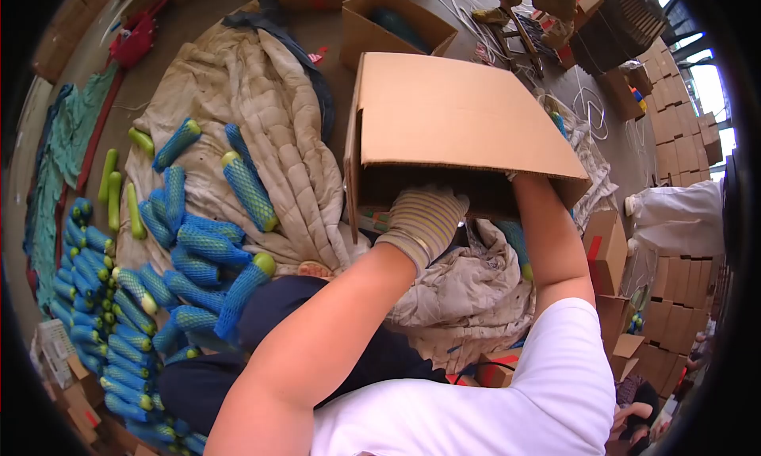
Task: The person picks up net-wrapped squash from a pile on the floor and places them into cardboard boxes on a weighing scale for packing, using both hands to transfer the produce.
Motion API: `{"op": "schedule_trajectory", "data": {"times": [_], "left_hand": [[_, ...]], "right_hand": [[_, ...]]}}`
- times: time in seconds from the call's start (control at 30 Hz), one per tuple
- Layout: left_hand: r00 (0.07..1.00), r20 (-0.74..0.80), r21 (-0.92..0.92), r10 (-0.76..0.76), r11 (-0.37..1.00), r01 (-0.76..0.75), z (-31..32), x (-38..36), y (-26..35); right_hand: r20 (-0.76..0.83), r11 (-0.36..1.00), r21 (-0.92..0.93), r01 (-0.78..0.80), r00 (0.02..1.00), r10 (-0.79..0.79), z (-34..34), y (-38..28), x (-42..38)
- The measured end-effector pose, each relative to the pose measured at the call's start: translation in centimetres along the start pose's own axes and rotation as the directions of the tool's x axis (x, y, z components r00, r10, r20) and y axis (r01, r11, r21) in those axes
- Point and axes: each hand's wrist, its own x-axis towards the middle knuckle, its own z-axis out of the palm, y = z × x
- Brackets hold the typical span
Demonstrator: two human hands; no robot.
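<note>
Head view: plain brown cardboard box [452, 115], tipped, flap folded outward.

Matt cardboard box [460, 115]; quilted cloth blanket [254, 99].

I am sitting low on a dusty grey concrete floor [198, 16]. A crumpled beige quilted blanket [261, 107] spreads over the floor from my nine o'clock to my twelve o'clock. Beyond its edge, at about ten o'clock, a green cloth [71, 131] lies beside a red strip. At twelve o'clock an open cardboard carton [392, 24] stands on the floor, with loose white packing straps [476, 20] lying just past it. At one o'clock sits a dark slatted crate [626, 24]. Stacked brown cartons [674, 91] fill the wall from two to four o'clock. Bright daylight comes in at the upper right corner.
</note>
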Motion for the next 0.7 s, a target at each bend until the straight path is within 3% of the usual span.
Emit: {"op": "schedule_trajectory", "data": {"times": [0.03, 0.07, 0.1, 0.17, 0.2, 0.27, 0.3, 0.37, 0.43, 0.5, 0.53, 0.57, 0.6, 0.63, 0.7], "left_hand": [[0.999, -0.01, -0.002, -0.031, 1.0, 0.031, -0.5, 0.1, 0.6], [0.989, -0.02, -0.161, -0.147, 0.977, 0.142, -1.1, 0.6, 1.2], [0.942, -0.267, -0.135, -0.206, 0.975, 0.175, 3.3, 0.9, 0.9], [0.877, -0.424, -0.373, -0.225, 0.926, 0.057, 4.5, 0.3, 1.2], [0.879, -0.428, -0.366, -0.212, 0.93, 0.046, 3.8, -0.1, 1.7], [0.935, -0.351, 0.041, -0.058, 0.996, 0.077, 1.5, -1.2, 2.7], [0.933, -0.357, 0.047, -0.051, 0.996, 0.073, 0.8, -1.7, 2.9], [0.996, 0.073, 0.041, -0.051, 0.998, 0.048, 0.1, -3.0, 3.3], [0.999, 0.009, 0.101, -0.045, 0.994, 0.044, 0.7, -4.1, 3.4], [0.998, -0.043, 0.211, 0.046, 0.977, -0.036, 1.0, -5.2, 3.1], [0.998, -0.045, 0.217, 0.039, 0.976, -0.028, 1.1, -5.4, 2.7], [0.998, 0.029, 0.189, 0.056, 0.98, -0.061, 1.1, -5.4, 2.3], [0.992, 0.1, 0.158, 0.075, 0.983, -0.091, 0.9, -5.4, 1.7], [0.993, 0.096, 0.162, 0.069, 0.983, -0.084, 0.3, -5.6, 1.1], [0.982, 0.022, -0.105, 0.188, 0.977, -0.184, -0.9, -6.1, -0.4]], "right_hand": [[0.013, 1.0, -0.015, -0.006, 1.0, 0.006, -0.2, -0.1, -0.6], [0.025, 1.0, -0.028, -0.01, 1.0, 0.01, -0.3, -0.3, -1.0], [0.036, 0.999, -0.041, -0.014, 0.999, 0.016, -0.3, -0.6, -1.4], [0.047, 0.997, -0.069, -0.024, 0.998, 0.028, -0.6, -1.2, -2.2], [0.051, 0.996, -0.08, -0.029, 0.998, 0.033, -0.7, -1.6, -2.5], [0.062, 0.994, -0.102, -0.032, 0.997, 0.039, -0.7, -2.7, -2.9], [0.069, 0.993, -0.117, -0.031, 0.997, 0.039, -0.8, -3.2, -3.0], [0.088, 0.989, -0.148, -0.021, 0.995, 0.035, -0.9, -4.3, -3.0], [0.113, 0.984, -0.177, -0.006, 0.993, 0.026, -1.0, -5.1, -2.9], [-0.058, 0.989, -0.079, 0.126, 0.99, -0.131, 1.5, -3.9, -1.9], [0.04, 0.98, 0.193, 0.043, 0.998, -0.052, 1.7, -3.5, -2.1], [0.039, 0.98, 0.194, 0.052, 0.997, -0.061, 2.0, -3.3, -2.3], [0.078, 0.962, 0.269, -0.037, 0.997, 0.017, 2.5, -3.1, -2.3], [0.124, 0.932, 0.338, -0.129, 0.988, 0.092, 3.0, -2.8, -2.3], [0.102, 0.942, 0.331, -0.059, 0.994, 0.026, 4.6, -1.3, -2.1]]}}
